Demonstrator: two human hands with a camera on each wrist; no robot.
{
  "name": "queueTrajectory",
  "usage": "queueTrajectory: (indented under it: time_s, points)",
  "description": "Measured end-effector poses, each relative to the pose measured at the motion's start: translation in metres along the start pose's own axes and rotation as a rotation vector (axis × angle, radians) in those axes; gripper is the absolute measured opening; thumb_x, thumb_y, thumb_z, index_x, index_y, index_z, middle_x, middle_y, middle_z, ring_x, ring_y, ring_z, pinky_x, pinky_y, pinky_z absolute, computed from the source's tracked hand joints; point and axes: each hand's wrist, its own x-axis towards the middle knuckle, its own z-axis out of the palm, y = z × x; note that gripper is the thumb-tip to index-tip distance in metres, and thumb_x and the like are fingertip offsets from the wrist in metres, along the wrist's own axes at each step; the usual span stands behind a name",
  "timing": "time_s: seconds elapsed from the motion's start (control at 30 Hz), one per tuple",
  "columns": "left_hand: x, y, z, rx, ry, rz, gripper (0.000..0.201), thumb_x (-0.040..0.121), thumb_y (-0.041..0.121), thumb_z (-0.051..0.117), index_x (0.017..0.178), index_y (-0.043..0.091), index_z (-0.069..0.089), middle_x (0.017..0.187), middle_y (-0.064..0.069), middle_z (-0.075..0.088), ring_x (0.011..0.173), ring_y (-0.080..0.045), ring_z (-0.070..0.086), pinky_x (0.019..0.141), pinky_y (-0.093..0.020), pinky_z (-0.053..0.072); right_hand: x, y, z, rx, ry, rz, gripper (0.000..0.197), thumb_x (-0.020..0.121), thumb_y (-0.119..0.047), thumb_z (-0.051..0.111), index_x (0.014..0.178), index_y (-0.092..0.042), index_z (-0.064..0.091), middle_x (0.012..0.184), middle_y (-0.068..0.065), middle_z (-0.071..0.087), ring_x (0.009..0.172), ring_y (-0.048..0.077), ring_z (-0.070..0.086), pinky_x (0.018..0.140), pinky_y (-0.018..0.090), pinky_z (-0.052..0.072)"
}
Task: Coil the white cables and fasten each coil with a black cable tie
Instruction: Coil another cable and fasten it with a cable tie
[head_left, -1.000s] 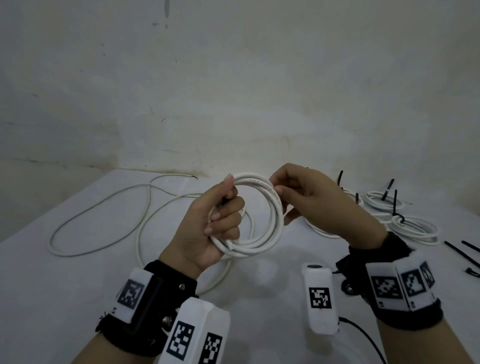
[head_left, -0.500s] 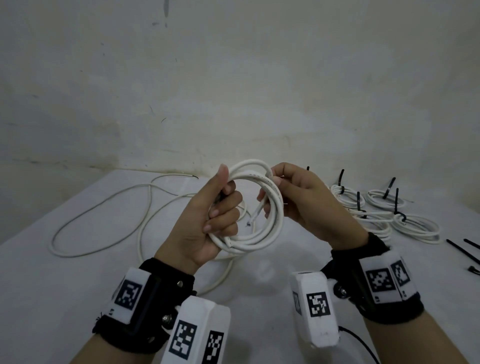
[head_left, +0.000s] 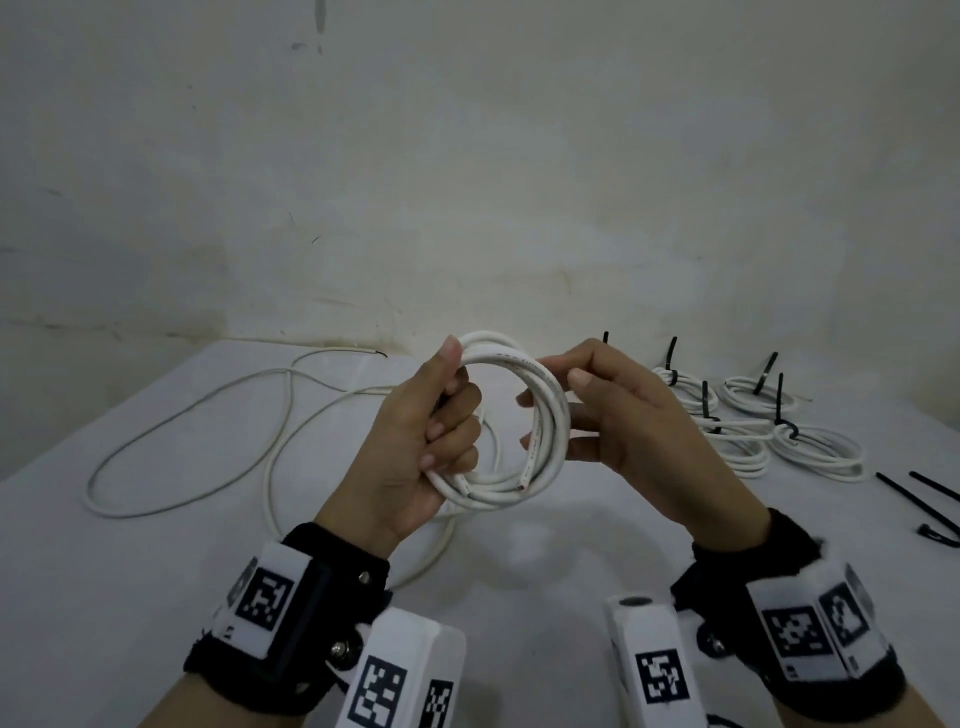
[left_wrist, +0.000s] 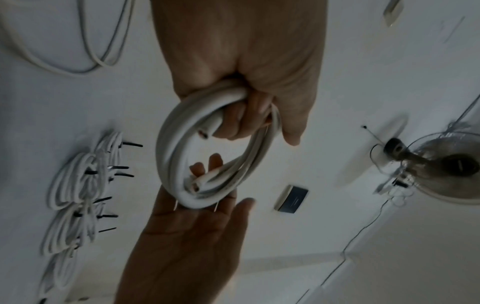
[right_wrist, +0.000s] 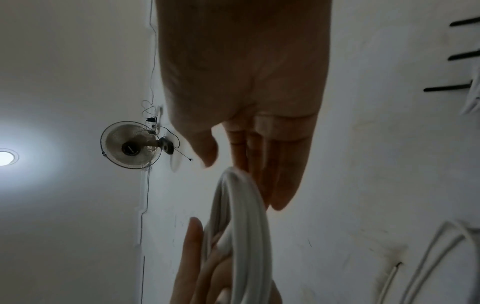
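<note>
Gripping coil (head_left: 540, 441), left hand (head_left: 415, 452) fingers curled; right hand (head_left: 634, 431) fingers straight, touching it.

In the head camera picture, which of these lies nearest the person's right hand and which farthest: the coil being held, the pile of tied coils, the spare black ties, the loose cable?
From the right hand:
1. Held coil, touching its fingers, just left.
2. Tied coils, on the table just right of it.
3. Spare black ties, farther right, near the edge.
4. Loose cable, far left, beyond the left hand.
</note>
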Motion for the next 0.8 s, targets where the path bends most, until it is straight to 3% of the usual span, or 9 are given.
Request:
queueTrajectory:
  time_s: [0.1, 0.2, 0.23, 0.3, 0.43, 0.5, 0.57, 0.67, 0.8]
  points:
    - [0.000, -0.014, 0.009, 0.138, -0.036, -0.035, 0.042, 0.083, 0.051, 0.054, 0.066, 0.018, 0.035, 0.047, 0.007, 0.028, 0.035, -0.004, 0.030, 0.039, -0.015, 0.031, -0.013, 0.010, -0.003, -0.218, 0.203, -0.100, 0.033, 0.076, -0.031, 0.072, 0.099, -0.012, 0.058, 0.086, 0.010, 0.067, 0.067, 0.029, 0.070, 0.061, 0.035, 0.059]
    - [0.002, -0.028, 0.018, 0.437, -0.015, -0.030, 0.039, 0.082, 0.047, 0.048, 0.075, 0.009, 0.051, 0.054, 0.001, 0.040, 0.049, -0.011, 0.043, 0.050, -0.022, 0.043, -0.021, 0.020, -0.009, -0.424, 0.329, -0.226, 0.024, 0.082, -0.026, 0.070, 0.104, -0.025, 0.061, 0.069, 0.004, 0.058, 0.054, 0.014, 0.065, 0.052, 0.024, 0.053]
    - [0.003, -0.032, 0.019, 0.510, 0.007, -0.003, 0.039, 0.086, 0.044, 0.047, 0.082, 0.007, 0.058, 0.057, 0.000, 0.043, 0.052, -0.012, 0.045, 0.051, -0.023, 0.045, -0.023, 0.024, -0.013, -0.505, 0.344, -0.262, 0.021, 0.084, -0.025, 0.068, 0.104, -0.026, 0.063, 0.068, 0.000, 0.058, 0.055, 0.008, 0.061, 0.052, 0.017, 0.048]
    - [0.006, -0.041, 0.021, 0.577, 0.042, 0.052, 0.032, 0.091, 0.037, 0.046, 0.093, 0.011, 0.064, 0.062, -0.003, 0.046, 0.051, -0.012, 0.045, 0.050, -0.024, 0.047, -0.021, 0.031, -0.023, -0.630, 0.364, -0.279, 0.014, 0.087, -0.026, 0.067, 0.100, -0.025, 0.064, 0.069, -0.002, 0.059, 0.061, 0.007, 0.056, 0.054, 0.012, 0.042]
    - [0.013, -0.049, 0.034, 0.719, 0.014, 0.175, 0.026, 0.095, 0.032, 0.046, 0.120, 0.035, 0.046, 0.078, -0.008, 0.057, 0.049, -0.014, 0.047, 0.048, -0.027, 0.048, -0.019, 0.038, -0.040, -0.756, 0.397, -0.297, 0.013, 0.089, -0.026, 0.063, 0.095, -0.015, 0.066, 0.073, -0.007, 0.062, 0.069, 0.001, 0.055, 0.058, 0.013, 0.041]
    - [0.018, -0.053, 0.045, 0.817, -0.042, 0.239, 0.026, 0.098, 0.029, 0.043, 0.123, 0.036, 0.043, 0.093, -0.006, 0.061, 0.047, -0.015, 0.049, 0.047, -0.032, 0.051, -0.023, 0.036, -0.053, -0.792, 0.411, -0.309, 0.016, 0.089, -0.027, 0.061, 0.095, -0.013, 0.067, 0.079, -0.007, 0.064, 0.074, 0.001, 0.056, 0.062, 0.011, 0.041]
    - [0.025, -0.060, 0.059, 0.926, -0.127, 0.272, 0.022, 0.100, 0.026, 0.041, 0.120, 0.030, 0.051, 0.096, 0.001, 0.061, 0.046, -0.016, 0.054, 0.047, -0.034, 0.054, -0.031, 0.031, -0.070, -0.824, 0.429, -0.273, 0.012, 0.090, -0.024, 0.063, 0.094, -0.013, 0.068, 0.082, -0.006, 0.066, 0.077, 0.002, 0.056, 0.063, 0.010, 0.040]
    - [0.039, -0.077, 0.081, 1.087, -0.248, 0.279, 0.025, 0.101, 0.019, 0.041, 0.121, 0.027, 0.054, 0.102, 0.008, 0.061, 0.047, -0.016, 0.061, 0.048, -0.022, 0.049, -0.047, 0.023, -0.097, -0.882, 0.455, -0.228, 0.007, 0.090, -0.020, 0.063, 0.090, -0.015, 0.068, 0.075, -0.014, 0.060, 0.074, -0.008, 0.054, 0.064, 0.005, 0.037]
    - [0.055, -0.101, 0.107, 1.159, -0.333, 0.303, 0.032, 0.099, 0.013, 0.043, 0.127, 0.025, 0.052, 0.095, 0.017, 0.056, 0.050, -0.011, 0.060, 0.050, -0.014, 0.045, -0.065, 0.018, -0.130, -0.974, 0.509, -0.227, 0.006, 0.089, -0.019, 0.065, 0.086, -0.014, 0.067, 0.073, -0.008, 0.061, 0.074, 0.002, 0.054, 0.062, 0.006, 0.036]
